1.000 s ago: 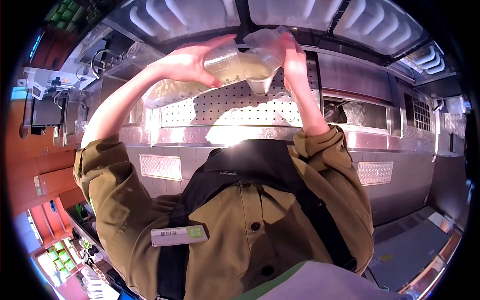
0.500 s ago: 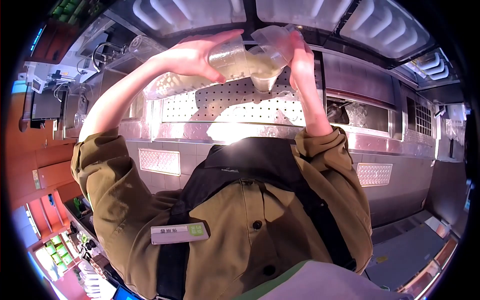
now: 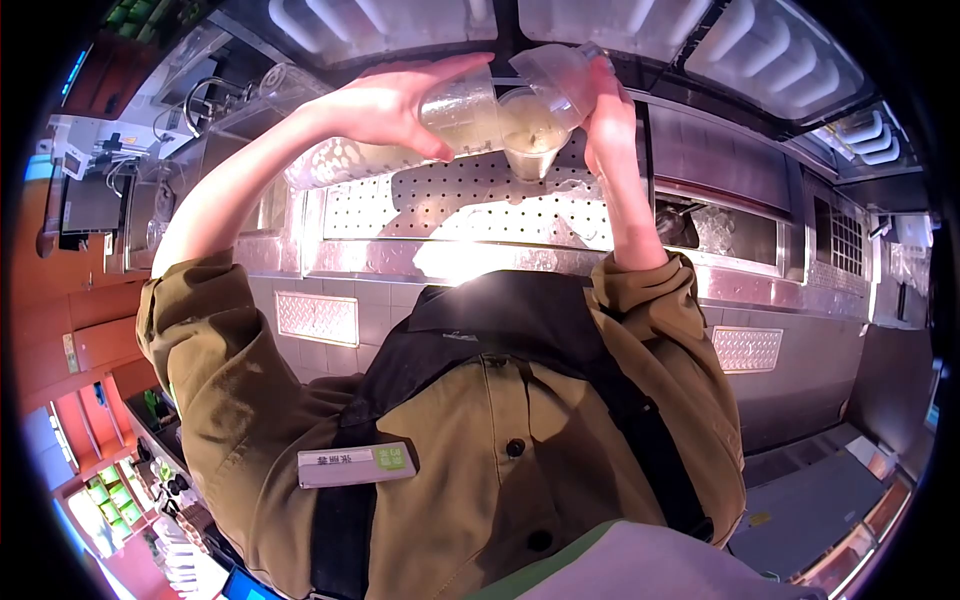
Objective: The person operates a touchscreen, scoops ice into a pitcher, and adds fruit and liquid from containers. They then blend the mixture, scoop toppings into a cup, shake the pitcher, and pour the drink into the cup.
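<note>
My left hand [image 3: 385, 105] is wrapped round a large clear cylindrical container [image 3: 465, 105], lying nearly on its side with its mouth toward a clear plastic cup [image 3: 530, 155]. White spots show on the container's lower left part. The cup stands on the perforated metal tray, holding pale, cloudy contents up near its rim. Above the cup's right side, my right hand [image 3: 605, 110] is closed on a translucent plastic piece [image 3: 555, 80], whose exact kind I cannot make out. Part of this piece covers the view between hand and cup.
The perforated tray [image 3: 370, 215] is set into a steel counter with a raised front edge [image 3: 380, 260]. Lidded clear bins [image 3: 600, 20] line the back. A recessed well [image 3: 715, 230] lies to the right, and a faucet [image 3: 205, 95] stands at the left.
The pale stream or mass between container and cup is less visible, and the cup's contents now show plainly. The translucent piece has shifted slightly up, away from the cup.
</note>
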The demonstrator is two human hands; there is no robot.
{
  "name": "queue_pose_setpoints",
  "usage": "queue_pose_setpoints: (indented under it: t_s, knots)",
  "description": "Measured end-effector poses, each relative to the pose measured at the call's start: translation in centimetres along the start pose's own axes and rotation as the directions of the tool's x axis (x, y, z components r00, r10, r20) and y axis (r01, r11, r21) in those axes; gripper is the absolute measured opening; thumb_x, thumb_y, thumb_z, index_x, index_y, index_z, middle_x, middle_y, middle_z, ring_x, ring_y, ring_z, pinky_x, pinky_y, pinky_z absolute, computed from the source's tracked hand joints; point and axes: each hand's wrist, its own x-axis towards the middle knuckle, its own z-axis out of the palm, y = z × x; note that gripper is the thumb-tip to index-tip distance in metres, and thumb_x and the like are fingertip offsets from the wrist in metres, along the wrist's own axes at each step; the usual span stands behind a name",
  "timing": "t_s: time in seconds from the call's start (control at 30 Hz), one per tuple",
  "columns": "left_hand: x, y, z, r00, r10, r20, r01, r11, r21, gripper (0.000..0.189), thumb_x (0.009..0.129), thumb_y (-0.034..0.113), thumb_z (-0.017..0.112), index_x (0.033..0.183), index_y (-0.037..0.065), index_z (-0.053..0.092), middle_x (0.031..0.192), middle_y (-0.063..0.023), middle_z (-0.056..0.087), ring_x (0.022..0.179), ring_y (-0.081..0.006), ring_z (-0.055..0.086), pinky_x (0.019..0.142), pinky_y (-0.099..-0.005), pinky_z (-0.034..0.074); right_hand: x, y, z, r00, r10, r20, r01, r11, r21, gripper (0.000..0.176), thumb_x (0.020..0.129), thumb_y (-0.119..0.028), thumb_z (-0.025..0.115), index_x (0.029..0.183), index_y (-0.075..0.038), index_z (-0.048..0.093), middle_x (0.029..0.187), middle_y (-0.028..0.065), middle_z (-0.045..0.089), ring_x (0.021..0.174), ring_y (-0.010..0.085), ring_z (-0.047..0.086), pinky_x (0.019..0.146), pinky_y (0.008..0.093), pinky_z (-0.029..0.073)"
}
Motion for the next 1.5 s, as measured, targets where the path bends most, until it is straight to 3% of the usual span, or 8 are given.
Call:
queue_pose_setpoints:
  t_s: [0.33,0.43,0.63,0.73,0.83,0.93,1.23,1.5]
  knots:
    - [0.2,-0.3,0.0,1.000,-0.007,0.027,0.007,1.000,0.005,0.097,0.060,0.031,0.067,0.138,0.016,0.012,0.133,-0.0177,0.035,0.117,-0.0278,0.042,0.099,-0.0353,0.033,0.4,0.5,-0.3,1.000,0.008,0.008,-0.008,0.999,0.036,0.052,0.084,-0.039,0.053,0.114,0.003,0.046,0.104,0.0118,0.057,0.092,0.0189,0.057,0.081,0.0307,0.046]
    - [0.2,0.4,-0.5,0.996,-0.039,0.077,0.042,0.999,-0.027,0.096,0.060,0.029,0.067,0.138,0.011,0.015,0.136,-0.0171,0.030,0.123,-0.0269,0.034,0.102,-0.0339,0.027,0.1,0.3,-0.1,1.000,0.014,0.011,-0.015,0.998,0.058,0.059,0.083,-0.046,0.053,0.115,0.004,0.048,0.104,0.0108,0.056,0.095,0.0170,0.050,0.086,0.0276,0.037]
    - [0.4,0.5,-0.4,0.997,-0.035,0.068,0.037,0.999,-0.029,0.095,0.059,0.028,0.067,0.138,0.011,0.015,0.135,-0.0175,0.031,0.123,-0.0275,0.033,0.102,-0.0342,0.028,-0.2,0.0,-0.1,0.999,0.029,0.014,-0.030,0.997,0.067,0.062,0.081,-0.047,0.055,0.117,0.004,0.047,0.108,0.0114,0.054,0.099,0.0178,0.049,0.088,0.0283,0.036]
    - [0.4,0.4,-0.4,0.997,-0.026,0.066,0.029,0.999,-0.039,0.095,0.060,0.027,0.067,0.138,0.010,0.015,0.135,-0.0179,0.031,0.123,-0.0274,0.033,0.102,-0.0341,0.027,0.4,0.6,-0.3,1.000,0.009,-0.024,-0.007,0.998,0.058,0.055,0.083,-0.039,0.055,0.115,0.005,0.044,0.105,0.0130,0.057,0.093,0.0194,0.056,0.081,0.0307,0.045]
    - [0.4,0.4,-0.4,0.998,-0.020,0.065,0.024,0.998,-0.057,0.095,0.060,0.027,0.067,0.137,0.009,0.015,0.135,-0.0180,0.030,0.123,-0.0272,0.033,0.102,-0.0340,0.027,0.5,0.7,-0.4,1.000,-0.002,-0.018,0.003,0.998,0.060,0.055,0.083,-0.039,0.055,0.115,0.005,0.044,0.105,0.0129,0.057,0.093,0.0193,0.056,0.081,0.0307,0.045]
    - [0.4,0.6,-0.6,0.997,-0.029,0.071,0.033,0.998,-0.059,0.095,0.059,0.026,0.067,0.137,0.009,0.015,0.136,-0.0179,0.029,0.124,-0.0269,0.033,0.103,-0.0340,0.027,0.3,0.4,-0.2,1.000,0.011,0.005,-0.011,0.998,0.063,0.061,0.082,-0.045,0.055,0.117,0.004,0.046,0.110,0.0117,0.053,0.101,0.0182,0.048,0.089,0.0285,0.035]
    - [0.4,0.9,-0.9,0.998,-0.005,0.060,0.008,0.999,-0.046,0.095,0.059,0.024,0.067,0.138,0.011,0.015,0.137,-0.0173,0.028,0.125,-0.0268,0.030,0.103,-0.0345,0.025,-0.5,-0.9,-0.2,0.999,-0.035,0.023,0.031,0.986,0.164,0.050,0.086,-0.039,0.051,0.111,0.004,0.050,0.102,0.0090,0.056,0.093,0.0153,0.051,0.085,0.0270,0.037]
    - [0.6,1.3,-1.2,0.995,-0.027,0.096,0.032,0.998,-0.046,0.097,0.059,0.023,0.068,0.138,0.012,0.013,0.137,-0.0160,0.027,0.125,-0.0263,0.030,0.104,-0.0345,0.025,-0.2,-0.8,-0.5,0.997,-0.043,0.058,0.030,0.978,0.205,0.052,0.086,-0.039,0.051,0.113,0.006,0.047,0.108,0.0115,0.055,0.099,0.0169,0.051,0.088,0.0275,0.037]
